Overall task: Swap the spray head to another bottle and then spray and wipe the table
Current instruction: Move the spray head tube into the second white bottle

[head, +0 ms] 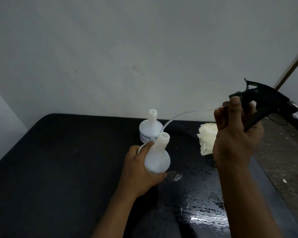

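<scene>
A white bottle (157, 156) is gripped by the left hand (141, 170) at the centre of the frame and tilted, its open neck angled up and to the right. A black spray head (267, 102) is held aloft at the right by the right hand (236, 136), and its clear tube (179, 116) is seen curving down toward that neck. Just behind, a second open bottle (150, 127) is stood upright on the black table (58, 169). A pale cloth (207, 140) is partly hidden behind the right hand.

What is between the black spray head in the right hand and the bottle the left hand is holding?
In the head view, only the clear dip tube spans it, curving from the spray head toward the held bottle; its lower end passes behind that bottle's neck.
</scene>
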